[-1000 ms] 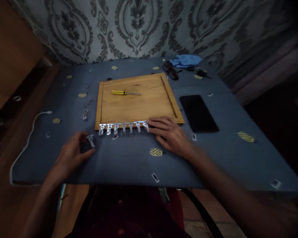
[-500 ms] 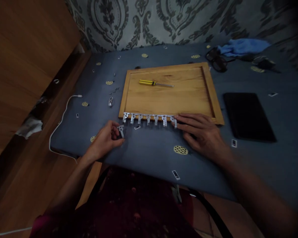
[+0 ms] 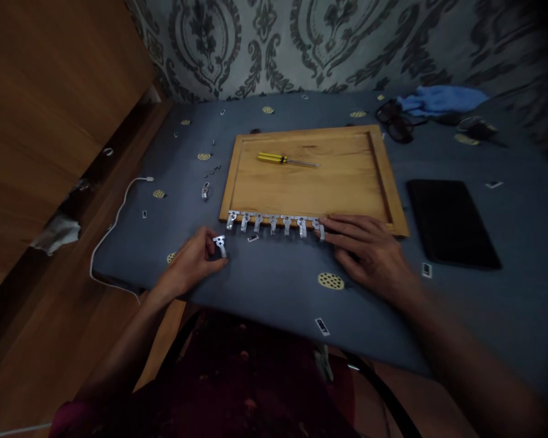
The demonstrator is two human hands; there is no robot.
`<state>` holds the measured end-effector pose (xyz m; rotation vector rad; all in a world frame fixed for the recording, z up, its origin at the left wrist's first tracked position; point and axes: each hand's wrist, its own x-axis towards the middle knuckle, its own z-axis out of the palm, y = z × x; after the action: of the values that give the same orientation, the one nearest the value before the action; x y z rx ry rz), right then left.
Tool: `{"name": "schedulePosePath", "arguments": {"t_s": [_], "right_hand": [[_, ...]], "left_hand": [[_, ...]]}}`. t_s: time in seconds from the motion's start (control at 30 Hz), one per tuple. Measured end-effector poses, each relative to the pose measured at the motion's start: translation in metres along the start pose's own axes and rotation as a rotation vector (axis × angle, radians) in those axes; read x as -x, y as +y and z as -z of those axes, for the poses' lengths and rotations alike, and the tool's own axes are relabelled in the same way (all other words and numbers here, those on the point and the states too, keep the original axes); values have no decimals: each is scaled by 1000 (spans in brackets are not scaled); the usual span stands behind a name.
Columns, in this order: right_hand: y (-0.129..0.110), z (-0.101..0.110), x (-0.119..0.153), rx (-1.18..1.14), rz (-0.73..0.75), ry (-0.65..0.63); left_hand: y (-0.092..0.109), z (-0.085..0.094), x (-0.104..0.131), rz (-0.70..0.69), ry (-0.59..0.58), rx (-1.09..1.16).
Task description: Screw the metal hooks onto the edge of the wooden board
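Observation:
My left hand [image 3: 194,261] holds a small metal hinge [image 3: 220,244] between thumb and fingers, low over the cloth near the front left corner of a wooden panel [image 3: 301,182]. Several similar metal hinges [image 3: 273,224] form a row along the panel's front edge. My right hand [image 3: 369,252] lies with fingers spread at the right end of that row, its fingertips touching the last hinge [image 3: 320,229] and the panel's edge. A yellow screwdriver [image 3: 272,158] rests on the panel, its tip toward the right.
A lone metal hinge [image 3: 205,191] and small screws [image 3: 212,171] lie left of the panel. To the right is a black tablet [image 3: 452,223]. Sunglasses [image 3: 397,121] and a blue cloth [image 3: 441,101] lie at the back right. A white cable [image 3: 114,228] runs along the left.
The camera view has shifted slightly. The hinge in my left hand has turned a little; both hands otherwise keep nearly the same places.

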<state>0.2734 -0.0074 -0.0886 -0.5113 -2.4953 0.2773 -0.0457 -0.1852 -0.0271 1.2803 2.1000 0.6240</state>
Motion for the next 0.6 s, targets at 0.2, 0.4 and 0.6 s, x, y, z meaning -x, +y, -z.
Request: {"name": "schedulePosePath", "arguments": {"t_s": [0.2, 0.4, 0.6], "right_hand": [[2, -3, 1, 26, 13, 42], [7, -8, 2, 57, 77, 108], [7, -8, 2, 63, 82, 110]], "left_hand": [[-3, 20, -19, -4, 77, -129], [-15, 44, -49, -43, 135, -190], [-17, 48, -89, -59, 262, -226]]}}
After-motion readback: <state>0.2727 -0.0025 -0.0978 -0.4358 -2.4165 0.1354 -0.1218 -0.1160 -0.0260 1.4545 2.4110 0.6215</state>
